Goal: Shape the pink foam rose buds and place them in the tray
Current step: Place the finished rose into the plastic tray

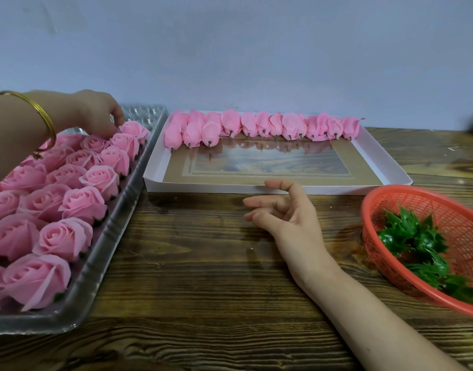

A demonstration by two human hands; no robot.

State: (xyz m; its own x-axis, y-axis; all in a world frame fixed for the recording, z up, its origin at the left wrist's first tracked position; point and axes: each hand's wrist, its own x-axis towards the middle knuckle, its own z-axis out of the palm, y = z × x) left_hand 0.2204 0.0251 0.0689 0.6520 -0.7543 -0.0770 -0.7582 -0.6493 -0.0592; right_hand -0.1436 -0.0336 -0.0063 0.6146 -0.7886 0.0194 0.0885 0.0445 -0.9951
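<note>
A clear plastic tray [117,220] on the left holds several rows of pink foam rose buds [82,204] standing upright. My left hand [99,113], with a gold bangle on the wrist, reaches over its far end, and the curled fingertips pinch the edge of a far rose bud [133,129]. A white cardboard tray [256,187] lies in the middle of the table. Along its far side runs a row of several pink buds [262,125] lying down, stem ends toward me. My right hand [286,218] rests on the table just in front of the white tray, fingers loosely relaxed and holding nothing.
A red plastic basket [406,195] with green plastic calyx pieces [417,245] sits tilted at the right edge. The dark wooden table [203,263] runs up to a pale wall. Bare cells of the plastic tray [147,113] show behind my left hand.
</note>
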